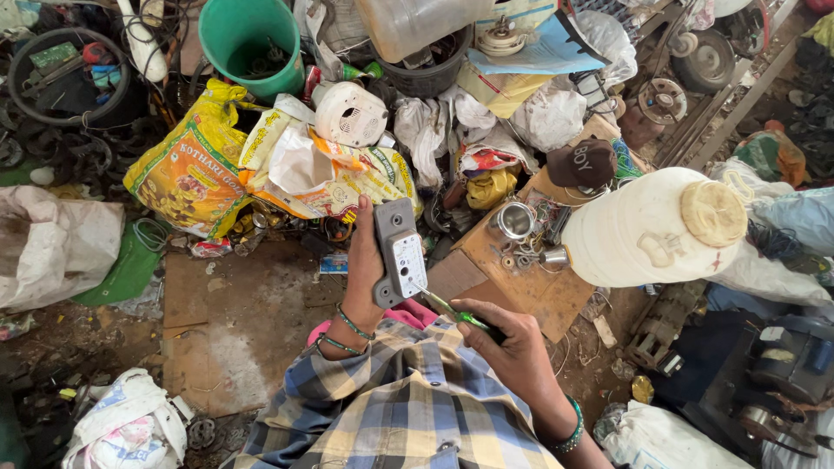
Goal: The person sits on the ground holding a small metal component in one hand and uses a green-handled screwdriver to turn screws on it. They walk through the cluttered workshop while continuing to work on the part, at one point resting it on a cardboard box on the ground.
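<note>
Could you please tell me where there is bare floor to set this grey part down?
The brown cardboard sheet on the floor, between the white sack and your left hand, is mostly bare. The wooden board by the white plastic jug is cluttered; the yellow printed bags above are piled up.

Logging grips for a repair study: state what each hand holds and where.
Left hand grips the grey rectangular plastic switch unit along its left edge. Right hand holds the green-handled screwdriver by its handle, tip against the unit.

Yellow printed sack (187, 165) left; crumpled yellow-white packets (326, 178) centre
</note>
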### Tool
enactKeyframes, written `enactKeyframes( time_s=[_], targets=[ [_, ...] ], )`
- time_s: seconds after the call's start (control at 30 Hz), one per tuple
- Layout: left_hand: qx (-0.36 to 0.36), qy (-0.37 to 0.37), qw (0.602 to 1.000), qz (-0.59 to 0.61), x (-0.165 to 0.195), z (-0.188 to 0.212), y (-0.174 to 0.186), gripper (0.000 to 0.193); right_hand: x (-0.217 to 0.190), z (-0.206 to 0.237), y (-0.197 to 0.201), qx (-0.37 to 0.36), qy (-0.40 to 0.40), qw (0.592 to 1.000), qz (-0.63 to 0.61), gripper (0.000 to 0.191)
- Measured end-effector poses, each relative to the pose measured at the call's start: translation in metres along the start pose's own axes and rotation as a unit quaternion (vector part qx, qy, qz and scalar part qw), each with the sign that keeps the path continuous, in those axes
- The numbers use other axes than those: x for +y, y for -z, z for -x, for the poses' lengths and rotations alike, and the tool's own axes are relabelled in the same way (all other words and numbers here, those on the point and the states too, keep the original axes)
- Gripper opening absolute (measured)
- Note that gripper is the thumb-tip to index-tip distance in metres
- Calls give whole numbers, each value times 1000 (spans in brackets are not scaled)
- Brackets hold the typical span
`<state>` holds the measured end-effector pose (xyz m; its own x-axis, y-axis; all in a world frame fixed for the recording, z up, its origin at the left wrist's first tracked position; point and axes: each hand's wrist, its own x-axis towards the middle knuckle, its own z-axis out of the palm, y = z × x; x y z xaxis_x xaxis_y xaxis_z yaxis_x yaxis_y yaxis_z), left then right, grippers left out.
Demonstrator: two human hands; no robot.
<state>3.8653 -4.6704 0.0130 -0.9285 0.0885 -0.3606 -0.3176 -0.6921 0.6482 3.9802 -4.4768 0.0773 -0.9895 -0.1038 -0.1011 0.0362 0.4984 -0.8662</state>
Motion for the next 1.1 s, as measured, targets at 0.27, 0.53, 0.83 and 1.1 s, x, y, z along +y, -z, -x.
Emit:
enactKeyframes(
  time_s=[0.27,0.53,0.83,1.1],
  targets=[
    [23,-70,996,-42,-9,-14,7,67,6,1,-16,56,25,998,19,28],
    [67,-70,995,0,-11,-25,9,65,27,5,-37,145,133,978,71,29],
    [74,-8,996,-54,-16,-8,8,67,19,-20,75,539,38,840,-46,30],
    [19,-1,1000,5,16,0,-5,70,-18,19,40,146,-48,987,-49,39]
  ],
)
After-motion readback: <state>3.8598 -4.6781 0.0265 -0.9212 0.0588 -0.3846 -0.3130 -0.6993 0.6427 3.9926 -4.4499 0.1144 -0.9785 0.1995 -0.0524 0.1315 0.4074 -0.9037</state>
